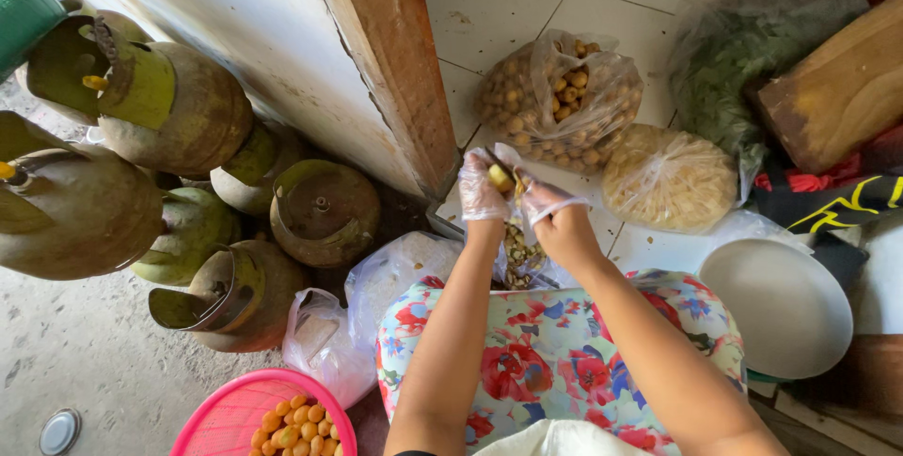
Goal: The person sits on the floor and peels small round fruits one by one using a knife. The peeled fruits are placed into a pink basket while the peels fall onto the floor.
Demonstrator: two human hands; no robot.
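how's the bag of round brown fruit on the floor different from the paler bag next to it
The bag of round brown fruit gapes open at the top; the paler bag looks closed. The first holds separate yellow-brown balls, the second a finer, cream-coloured mass with no single piece easy to make out. The brown-fruit bag lies farther from the gloved hands, the paler one to their right. Both are clear plastic on white tiled floor.

- Two gloved hands: left hand (482, 188), right hand (550, 207)
- One small yellow fruit (500, 178) between them
- Six green gas cylinders (188, 108)
- One pink basket (235, 414)
- Two clear bags of round fruit (564, 89)
- One bag of greens (743, 61)
- One white plate (781, 306)
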